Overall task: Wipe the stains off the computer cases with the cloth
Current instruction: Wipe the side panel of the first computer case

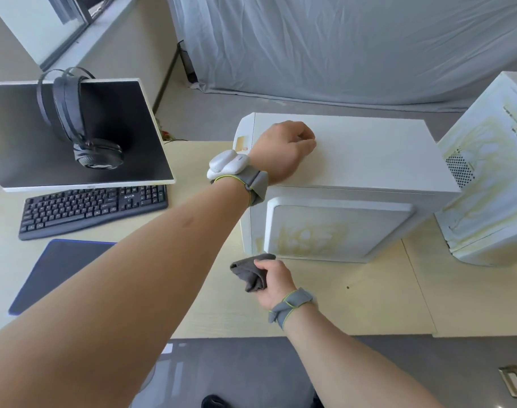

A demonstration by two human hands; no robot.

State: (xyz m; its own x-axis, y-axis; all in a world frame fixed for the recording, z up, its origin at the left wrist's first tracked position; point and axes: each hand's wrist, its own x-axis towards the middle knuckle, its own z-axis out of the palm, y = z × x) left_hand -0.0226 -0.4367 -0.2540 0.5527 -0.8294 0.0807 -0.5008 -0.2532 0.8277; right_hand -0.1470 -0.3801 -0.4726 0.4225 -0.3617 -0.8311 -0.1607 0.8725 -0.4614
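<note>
Cloth bunched in right hand, gripping tight | near case stained front just above grip | left hand curled, resting on case top, holding nothing

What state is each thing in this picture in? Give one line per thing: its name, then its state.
Left hand: fingers curled, resting on top of the near case.
Right hand: gripping the cloth.
Cloth: grey, bunched, held just off the near case.
Near case: yellowish stains on its front panel.
Far case: stained yellow.
Monitor: screen dark.
Headphones: hung over the monitor.
</note>
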